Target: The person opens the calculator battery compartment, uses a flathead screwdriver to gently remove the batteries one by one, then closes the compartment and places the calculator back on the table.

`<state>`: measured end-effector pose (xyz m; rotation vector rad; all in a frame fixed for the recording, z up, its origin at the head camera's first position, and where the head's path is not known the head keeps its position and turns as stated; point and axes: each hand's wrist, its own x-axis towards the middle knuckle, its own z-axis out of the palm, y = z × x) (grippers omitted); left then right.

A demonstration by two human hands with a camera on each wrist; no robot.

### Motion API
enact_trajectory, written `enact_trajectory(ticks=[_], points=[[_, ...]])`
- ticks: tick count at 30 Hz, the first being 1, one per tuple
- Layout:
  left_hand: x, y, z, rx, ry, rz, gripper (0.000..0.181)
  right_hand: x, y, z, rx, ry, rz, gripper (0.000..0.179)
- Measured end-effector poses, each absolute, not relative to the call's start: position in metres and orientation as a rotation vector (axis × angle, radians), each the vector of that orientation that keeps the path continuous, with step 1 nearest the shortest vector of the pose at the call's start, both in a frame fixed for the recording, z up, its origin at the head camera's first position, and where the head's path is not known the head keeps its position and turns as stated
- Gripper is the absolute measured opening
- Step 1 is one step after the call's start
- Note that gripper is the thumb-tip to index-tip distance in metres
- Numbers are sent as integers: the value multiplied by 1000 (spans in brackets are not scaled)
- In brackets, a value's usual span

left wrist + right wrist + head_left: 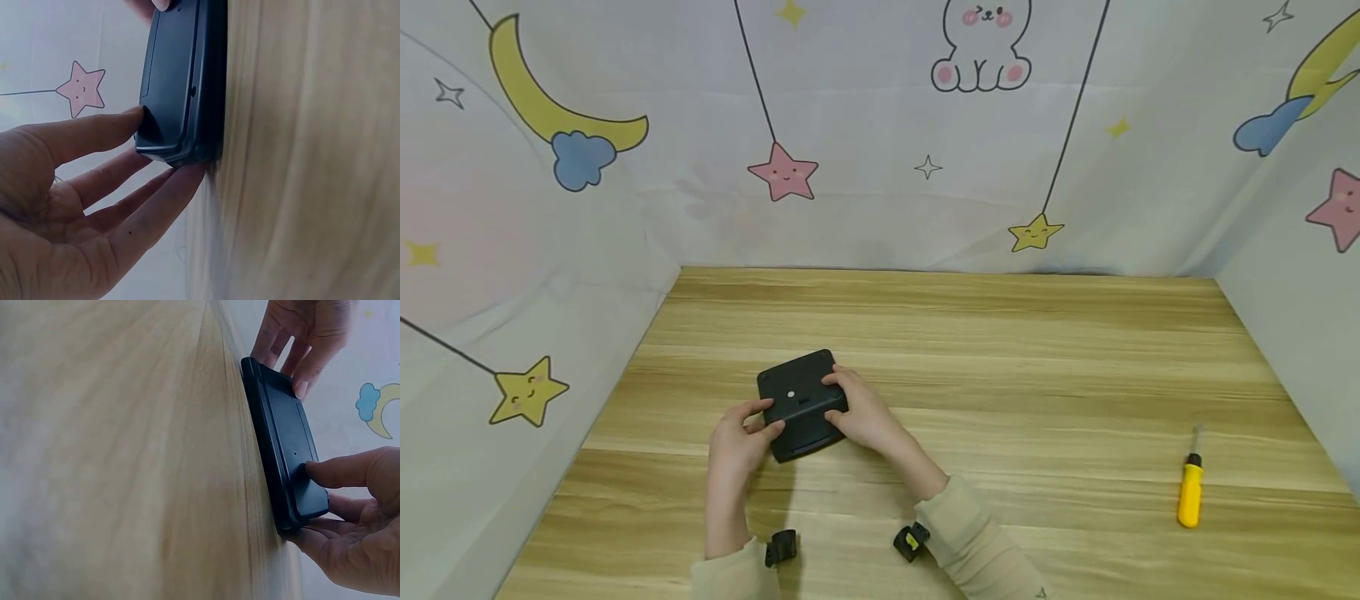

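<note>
A black, boxy plastic device (805,400) lies low over the wooden table, left of the middle. Its upper side has a raised section, a small round light spot and what looks like a cover panel, seen along its near side in the left wrist view. My left hand (739,443) grips its left end, thumb on the near face and fingers at the edge. At the opposite end my right hand (867,414) holds it the same way, the thumb pressing the near face (303,481). The side facing the table is hidden.
A screwdriver (1191,492) with a yellow and black handle lies far right on the wooden table (1000,350). White cloth (865,225) printed with stars and moons hangs behind and at both sides. Black wrist mounts (781,547) sit at both sleeves.
</note>
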<state>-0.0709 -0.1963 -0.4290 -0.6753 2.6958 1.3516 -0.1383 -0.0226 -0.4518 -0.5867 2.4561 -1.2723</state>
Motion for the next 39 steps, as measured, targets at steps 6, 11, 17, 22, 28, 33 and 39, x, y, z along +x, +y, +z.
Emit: enact_trajectory(ticks=[6, 11, 17, 22, 28, 33, 39], points=[[-72, -196, -429, -667, 2696, 1331, 46, -139, -22, -452, -591, 2447, -1275, 43], [-74, -198, -428, -640, 2680, 1309, 47, -141, -22, -451, -596, 2439, -1275, 42], [-79, -206, -429, -502, 2675, 1238, 49, -141, -22, -449, -604, 2444, -1252, 42], [-83, -215, -429, -409, 2639, 1235, 49, -141, -22, -449, -599, 2446, -1251, 42], [-86, -223, -433, -369, 2582, 1292, 50, -140, -24, -450, -601, 2448, -1269, 40], [-86, -226, -435, -366, 2508, 1388, 52, -141, -26, -451, -622, 2477, -1247, 37], [-86, -227, -436, -363, 2450, 1460, 53, -141, -31, -449, -679, 2567, -1150, 33]])
